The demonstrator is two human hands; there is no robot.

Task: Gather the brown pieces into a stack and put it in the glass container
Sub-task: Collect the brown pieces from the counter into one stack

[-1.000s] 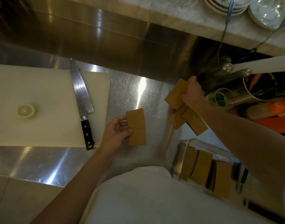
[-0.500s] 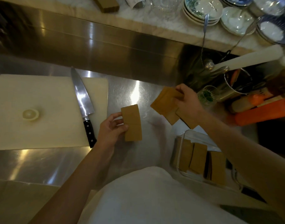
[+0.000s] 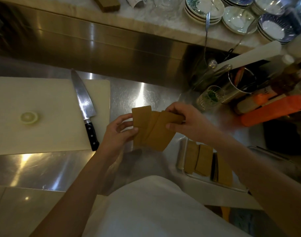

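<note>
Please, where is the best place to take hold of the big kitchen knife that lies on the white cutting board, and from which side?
Probably grip the steel-bladed kitchen knife by its black riveted handle, coming from the near edge of the white cutting board. The handle points toward the person and overhangs that edge, while the tip points away, so fingers stay clear of the blade.

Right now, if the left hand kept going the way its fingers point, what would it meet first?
The left hand points rightward; beyond the brown pieces it already grips, probably the right hand.
</note>
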